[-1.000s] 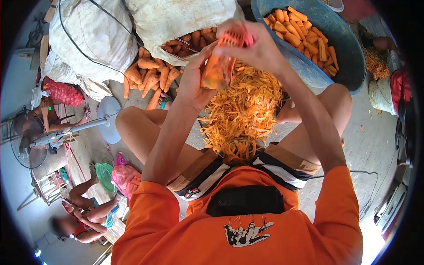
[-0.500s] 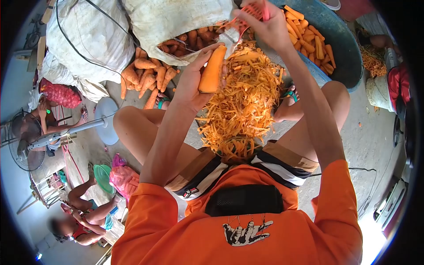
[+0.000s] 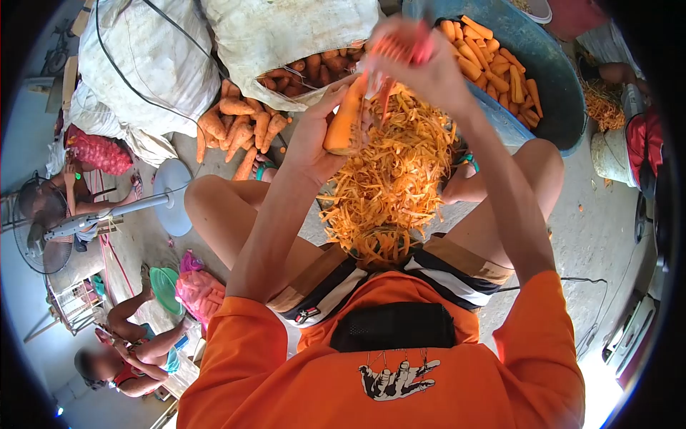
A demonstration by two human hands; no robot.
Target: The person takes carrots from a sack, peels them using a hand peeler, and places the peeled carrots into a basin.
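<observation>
My left hand [image 3: 321,136] is wrapped round a thick orange carrot [image 3: 346,123], its blunt end toward me. Over its far end, my right hand [image 3: 429,68] grips a red peeler [image 3: 400,48], blurred by motion. A strip of peel hangs close to the peeler; whether the blade touches the carrot I cannot tell. Below both hands, a long heap of carrot peelings [image 3: 389,179] lies between my feet.
Unpeeled carrots [image 3: 236,121] spill beside an open white sack [image 3: 293,36]. At the upper right, a blue tub [image 3: 561,89] holds peeled carrots [image 3: 493,61]. A standing fan [image 3: 46,222] and a seated person [image 3: 136,350] are on the left.
My right hand has come down and left with the peeler, closer to the carrot. The carrot has turned slightly in my left hand, which stays nearly in place.
</observation>
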